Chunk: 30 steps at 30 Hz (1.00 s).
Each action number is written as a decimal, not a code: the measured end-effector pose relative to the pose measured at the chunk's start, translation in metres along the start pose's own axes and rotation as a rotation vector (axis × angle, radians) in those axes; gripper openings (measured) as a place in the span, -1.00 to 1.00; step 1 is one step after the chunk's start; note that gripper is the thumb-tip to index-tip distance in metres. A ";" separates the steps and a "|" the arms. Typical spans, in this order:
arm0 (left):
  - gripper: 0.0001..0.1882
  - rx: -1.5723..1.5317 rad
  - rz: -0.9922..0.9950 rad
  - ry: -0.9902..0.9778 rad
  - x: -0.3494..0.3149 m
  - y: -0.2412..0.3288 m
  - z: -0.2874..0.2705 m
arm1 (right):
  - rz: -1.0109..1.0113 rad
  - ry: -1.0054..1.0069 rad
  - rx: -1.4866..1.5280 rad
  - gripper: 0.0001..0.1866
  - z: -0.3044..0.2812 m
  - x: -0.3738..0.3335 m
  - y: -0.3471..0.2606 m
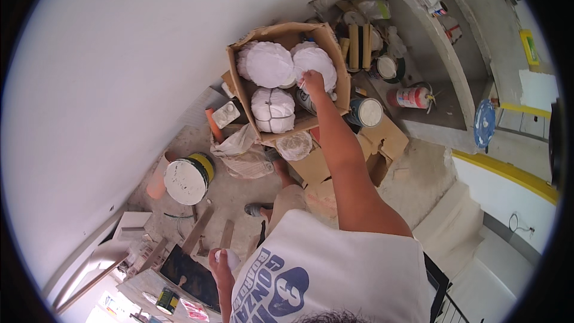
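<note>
The right hand [312, 81] reaches out at arm's length into an open cardboard box [335, 54], its fingers pinched lightly around a small whitish object too small to make out, with the fingertips resting against a round white bundle [315, 60] in the box's far corner; two more white bundles [269, 63] [272, 109] lie just left of and below the fingers. The left hand [220, 261] hangs low by the white shirt [335, 263], fingers curled round a small white object [231, 258], with a white-lidded yellow bucket [188, 179] on the floor well beyond it.
</note>
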<state>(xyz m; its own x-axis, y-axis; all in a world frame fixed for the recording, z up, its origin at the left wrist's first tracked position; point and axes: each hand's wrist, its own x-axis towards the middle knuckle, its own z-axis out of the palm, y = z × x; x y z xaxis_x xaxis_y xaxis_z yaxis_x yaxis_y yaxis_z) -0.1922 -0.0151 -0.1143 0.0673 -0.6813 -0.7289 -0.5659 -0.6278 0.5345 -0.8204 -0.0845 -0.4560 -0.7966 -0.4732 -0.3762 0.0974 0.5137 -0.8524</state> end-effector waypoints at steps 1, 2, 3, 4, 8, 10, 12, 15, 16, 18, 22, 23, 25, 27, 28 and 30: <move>-0.73 0.058 0.007 0.007 0.001 0.007 0.005 | -0.019 0.030 0.138 -0.70 -0.010 -0.012 -0.024; -0.74 0.068 0.032 0.003 0.003 0.006 0.009 | -0.047 0.046 0.270 -0.74 -0.021 -0.027 -0.061; -0.74 0.075 0.059 0.001 0.010 0.003 0.012 | -0.061 0.056 0.349 -0.80 -0.039 -0.051 -0.109; -0.75 0.094 0.099 -0.015 0.017 0.006 0.010 | -0.074 0.024 0.469 -0.79 -0.066 -0.069 -0.137; -0.71 0.217 0.299 -0.135 0.044 0.059 0.023 | -0.185 -0.007 0.371 -0.73 -0.153 -0.127 -0.236; -0.69 0.177 0.413 -0.177 0.053 0.087 0.034 | -0.282 -0.011 0.218 -0.72 -0.177 -0.152 -0.275; -0.67 0.169 0.544 -0.237 0.056 0.113 0.045 | -0.329 0.016 0.054 -0.71 -0.187 -0.177 -0.311; -0.63 0.126 0.727 -0.338 0.046 0.162 0.062 | -0.825 0.149 -0.417 -0.75 -0.194 -0.179 -0.322; -0.62 0.101 0.780 -0.365 0.039 0.175 0.066 | -0.984 0.161 -0.538 -0.76 -0.194 -0.181 -0.329; -0.59 0.064 0.828 -0.411 0.017 0.200 0.065 | -0.929 0.151 -0.468 -0.78 -0.197 -0.216 -0.365; -0.54 0.040 1.016 -0.467 -0.017 0.244 0.045 | -0.874 0.065 -0.357 -0.76 -0.205 -0.270 -0.410; -0.50 0.030 1.016 -0.491 -0.025 0.254 0.038 | -0.777 -0.046 -0.245 -0.76 -0.204 -0.290 -0.424; -0.53 0.032 1.186 -0.538 -0.066 0.288 0.022 | -0.628 -0.279 -0.046 -0.73 -0.199 -0.329 -0.443; -0.56 0.037 1.246 -0.591 -0.088 0.306 0.006 | -0.566 -0.502 -0.004 -0.74 -0.182 -0.384 -0.469; -0.58 -0.005 1.286 -0.611 -0.099 0.311 -0.001 | -0.532 -0.623 0.012 -0.74 -0.170 -0.410 -0.482; -0.59 -0.042 1.312 -0.683 -0.117 0.319 -0.016 | -0.662 -0.705 -0.185 -0.74 -0.143 -0.452 -0.501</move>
<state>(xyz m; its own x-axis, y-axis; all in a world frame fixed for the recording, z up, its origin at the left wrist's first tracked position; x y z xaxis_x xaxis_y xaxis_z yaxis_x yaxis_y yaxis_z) -0.3670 -0.1412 0.1486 -0.8593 -0.4597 0.2245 0.1091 0.2641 0.9583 -0.5944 -0.0256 0.1926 -0.1122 -0.9934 -0.0249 -0.3827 0.0663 -0.9215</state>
